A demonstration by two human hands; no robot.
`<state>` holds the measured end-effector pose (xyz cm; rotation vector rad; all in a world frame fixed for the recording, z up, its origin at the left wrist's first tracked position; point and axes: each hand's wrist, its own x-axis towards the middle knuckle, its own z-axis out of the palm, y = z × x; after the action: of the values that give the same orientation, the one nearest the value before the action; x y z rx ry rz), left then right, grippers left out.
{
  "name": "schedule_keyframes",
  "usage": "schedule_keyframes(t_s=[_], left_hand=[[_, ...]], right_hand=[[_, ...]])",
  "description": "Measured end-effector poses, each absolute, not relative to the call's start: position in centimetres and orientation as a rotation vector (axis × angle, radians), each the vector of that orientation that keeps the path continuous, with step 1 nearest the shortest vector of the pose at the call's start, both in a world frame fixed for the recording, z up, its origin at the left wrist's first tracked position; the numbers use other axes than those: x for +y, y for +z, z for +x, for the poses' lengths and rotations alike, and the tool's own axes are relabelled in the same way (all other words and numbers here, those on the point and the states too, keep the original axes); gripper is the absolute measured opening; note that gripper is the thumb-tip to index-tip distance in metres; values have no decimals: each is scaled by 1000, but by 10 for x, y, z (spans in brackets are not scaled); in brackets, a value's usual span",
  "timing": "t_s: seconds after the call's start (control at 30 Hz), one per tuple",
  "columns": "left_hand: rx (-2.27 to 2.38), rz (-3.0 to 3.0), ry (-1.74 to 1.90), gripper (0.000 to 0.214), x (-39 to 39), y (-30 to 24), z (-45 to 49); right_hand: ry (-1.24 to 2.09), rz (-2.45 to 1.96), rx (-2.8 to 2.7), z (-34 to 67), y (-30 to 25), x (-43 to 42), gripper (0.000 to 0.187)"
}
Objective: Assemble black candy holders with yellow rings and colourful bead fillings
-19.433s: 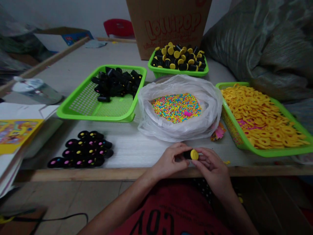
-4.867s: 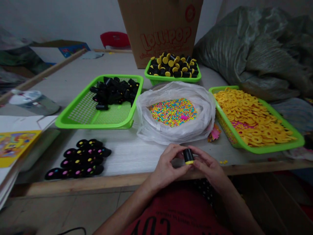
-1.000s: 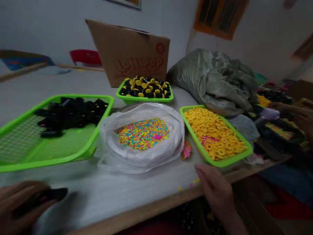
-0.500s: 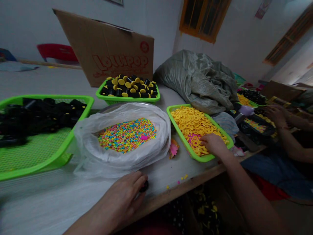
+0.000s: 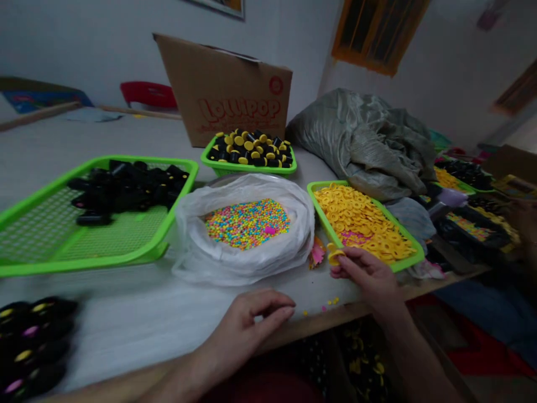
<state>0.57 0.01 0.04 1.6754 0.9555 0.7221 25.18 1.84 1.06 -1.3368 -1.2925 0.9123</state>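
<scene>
My right hand (image 5: 364,271) pinches a small yellow plastic cap (image 5: 335,256) between thumb and fingers, just off the near left edge of a green basket (image 5: 419,258). That basket is heaped with yellow ring-shaped pieces (image 5: 356,210), with some pink bits among them. Low over the table's front edge, my left hand (image 5: 254,324) has its thumb and fingertips drawn together; whatever they hold, if anything, does not show. Just beyond it stands an open white plastic bag (image 5: 193,246) of small coloured candy beads (image 5: 247,221), a pink piece lying on top.
A green basket (image 5: 134,260) with black pieces (image 5: 126,187) is at left. Black cylinders with yellow and pink dots (image 5: 36,341) stand at lower left. Behind are a basket of black-and-yellow cylinders (image 5: 247,150), a Lollipop carton (image 5: 235,89) and a grey sack (image 5: 361,140).
My right hand has come out of the yellow pieces, leftward, with a yellow cap. The black piece at my left fingertips no longer shows. The view has swung left.
</scene>
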Motion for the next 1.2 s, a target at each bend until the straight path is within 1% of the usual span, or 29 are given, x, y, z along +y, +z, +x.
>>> schedule_keyframes(t_s=[0.07,0.13,0.27,0.4,0.47,0.53,0.63,0.7,0.73,0.77,0.83,1.0,1.2], left_hand=[[890,1291,724,22,-4,4,13],[807,1019,757,25,-8,2,15],[742,832,801,23,-16,-10,9],[710,722,811,26,-22,-13,6],[690,643,815,27,-24,-12,7],[703,600,838,26,-26,-13,8],[757,634,892,20,-28,-16,9],[788,684,916,20,-28,-19,8],[798,711,917,21,-28,-20,8],[807,738,915,21,-28,-21,7],[816,778,907,21,-28,-22,7],[866,810,895,23,-30,-21,8],[909,940,820,22,-37,-24,9]], right_hand=[[919,-1222,-1380,220,5,-1,19],[817,-1143,-1545,199,-2,-15,16],[572,-1030,-1725,186,-12,-27,25],[432,-900,-1870,186,-16,-32,41],[415,-849,-1933,184,-19,-35,48],[495,-892,-1914,180,-25,-38,47],[790,-1041,-1676,173,-33,-41,46],[954,-1115,-1542,171,-35,-42,39],[1002,-1145,-1520,171,-35,-42,33],[1032,-1171,-1518,172,-34,-43,27],[1078,-1196,-1521,174,-32,-44,22],[1168,-1199,-1376,174,-31,-49,19],[1304,-1239,-1184,167,-39,-60,22]])
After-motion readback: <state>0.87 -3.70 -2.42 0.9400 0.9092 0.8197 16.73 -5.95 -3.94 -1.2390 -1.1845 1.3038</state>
